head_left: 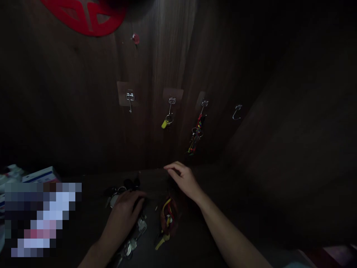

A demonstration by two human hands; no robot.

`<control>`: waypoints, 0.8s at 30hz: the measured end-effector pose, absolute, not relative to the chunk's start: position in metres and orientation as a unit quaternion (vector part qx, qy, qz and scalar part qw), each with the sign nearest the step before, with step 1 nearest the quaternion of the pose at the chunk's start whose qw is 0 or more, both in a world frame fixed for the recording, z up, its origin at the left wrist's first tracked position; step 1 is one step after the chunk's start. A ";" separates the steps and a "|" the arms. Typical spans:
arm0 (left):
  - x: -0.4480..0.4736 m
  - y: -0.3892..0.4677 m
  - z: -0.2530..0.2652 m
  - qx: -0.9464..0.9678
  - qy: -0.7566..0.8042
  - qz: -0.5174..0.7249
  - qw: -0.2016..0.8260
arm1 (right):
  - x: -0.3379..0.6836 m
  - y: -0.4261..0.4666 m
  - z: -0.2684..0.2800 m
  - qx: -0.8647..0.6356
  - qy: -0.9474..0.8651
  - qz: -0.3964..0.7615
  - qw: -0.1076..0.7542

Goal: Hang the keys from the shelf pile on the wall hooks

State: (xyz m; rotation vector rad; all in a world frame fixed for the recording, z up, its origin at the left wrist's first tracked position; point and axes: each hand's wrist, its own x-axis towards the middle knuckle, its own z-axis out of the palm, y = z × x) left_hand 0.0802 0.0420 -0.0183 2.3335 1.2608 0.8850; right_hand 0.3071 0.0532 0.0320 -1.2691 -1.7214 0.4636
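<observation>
My left hand (126, 204) lies low over a dark shelf, its fingers reaching right and its thumb apart. Under and behind it is a key ring (122, 190) with dark fobs, partly covered by the hand. Silver keys (131, 247) lie along its right side. Between my hands rests a bundle of red and yellow cords (169, 216) with a brass-coloured key (161, 242) at its near end. My right hand (182, 178) hovers beyond that bundle, fingers stretched left and thumb slightly apart, with nothing visible in it.
Metal hooks are fixed to the dark wood panel: a left hook (130, 100), one with a yellow-tagged key ring (165, 123), one with a beaded key bunch (197, 132), and a far-right hook (237, 112). Boxes (39, 174) stand at left; a red ornament (92, 28) hangs above.
</observation>
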 end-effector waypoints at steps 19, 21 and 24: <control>0.086 0.039 -0.022 0.844 0.421 0.310 0.118 | 0.300 0.031 -0.013 -0.569 -0.751 0.193 0.274; 0.087 0.038 -0.022 0.847 0.414 0.313 0.111 | 0.296 0.029 -0.010 -0.556 -0.745 0.216 0.298; 0.090 0.035 -0.022 0.852 0.407 0.310 0.115 | 0.288 0.025 -0.008 -0.551 -0.714 0.280 0.329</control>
